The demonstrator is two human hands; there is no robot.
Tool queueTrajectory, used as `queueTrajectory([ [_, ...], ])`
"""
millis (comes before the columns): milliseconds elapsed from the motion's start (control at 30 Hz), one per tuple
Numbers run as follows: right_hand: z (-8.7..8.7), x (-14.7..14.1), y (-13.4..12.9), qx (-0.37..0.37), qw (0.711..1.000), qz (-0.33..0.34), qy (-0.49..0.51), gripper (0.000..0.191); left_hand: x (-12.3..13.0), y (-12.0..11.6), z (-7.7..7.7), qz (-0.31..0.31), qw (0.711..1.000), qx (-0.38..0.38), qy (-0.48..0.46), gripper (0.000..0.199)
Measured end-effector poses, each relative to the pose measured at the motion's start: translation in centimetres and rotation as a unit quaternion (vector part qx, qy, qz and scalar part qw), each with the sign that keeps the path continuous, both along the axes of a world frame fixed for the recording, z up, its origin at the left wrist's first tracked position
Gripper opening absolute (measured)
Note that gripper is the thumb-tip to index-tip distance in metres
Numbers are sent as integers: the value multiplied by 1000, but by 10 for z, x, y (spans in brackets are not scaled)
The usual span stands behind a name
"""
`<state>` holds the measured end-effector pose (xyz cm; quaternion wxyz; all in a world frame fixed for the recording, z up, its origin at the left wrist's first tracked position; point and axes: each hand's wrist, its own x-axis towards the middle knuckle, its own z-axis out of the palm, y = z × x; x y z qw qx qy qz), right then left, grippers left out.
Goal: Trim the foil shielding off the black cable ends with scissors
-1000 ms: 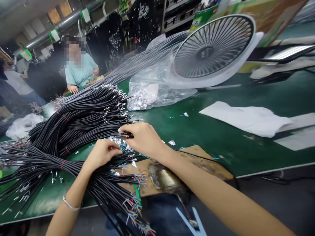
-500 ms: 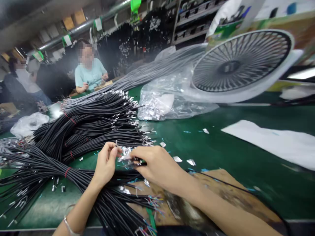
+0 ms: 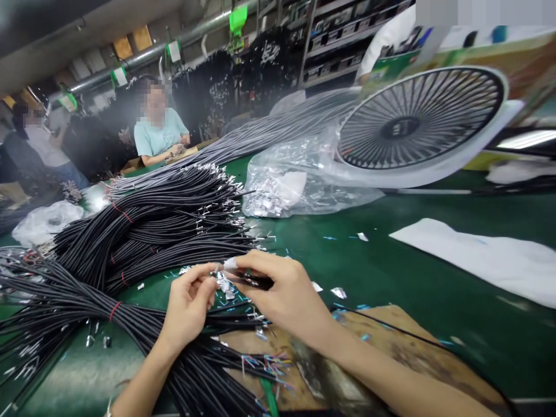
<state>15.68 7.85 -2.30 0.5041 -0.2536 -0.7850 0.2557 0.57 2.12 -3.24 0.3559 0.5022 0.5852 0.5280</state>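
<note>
My left hand (image 3: 191, 304) is closed in a pinch on a small piece whose kind I cannot make out. Facing it, my right hand (image 3: 284, 289) grips black tweezers (image 3: 256, 280), their tips close to the left fingertips. A white covering sits on the right index fingertip. Beneath the fingers lie silver foil pieces (image 3: 225, 286) and blue scraps. A red-tied bundle of black cables (image 3: 143, 315) runs under my left forearm, with coloured wires (image 3: 271, 364) bared at its ends.
More black cables (image 3: 143, 231) are heaped behind my hands, beside a clear plastic bag (image 3: 321, 194) of foil pieces. A round fan (image 3: 402, 127) stands at the right. A stained brown board (image 3: 391, 341) and white sheet (image 3: 473, 255) lie on the green table (image 3: 330, 260). A co-worker (image 3: 160, 133) sits opposite.
My right hand has shifted slightly, its index finger now reaching to the left fingertips. The small upright grey piece at my left fingers no longer stands out. The co-worker's hands have lowered.
</note>
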Motion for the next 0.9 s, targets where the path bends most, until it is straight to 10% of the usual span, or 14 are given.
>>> queueTrajectory([
  [633,0,2,-4,-56,997,56,-10,15,14,-18,-6,114,940,192,258,13],
  [900,0,1,-4,-90,995,14,-25,26,7,-15,4,75,985,69,137,22],
])
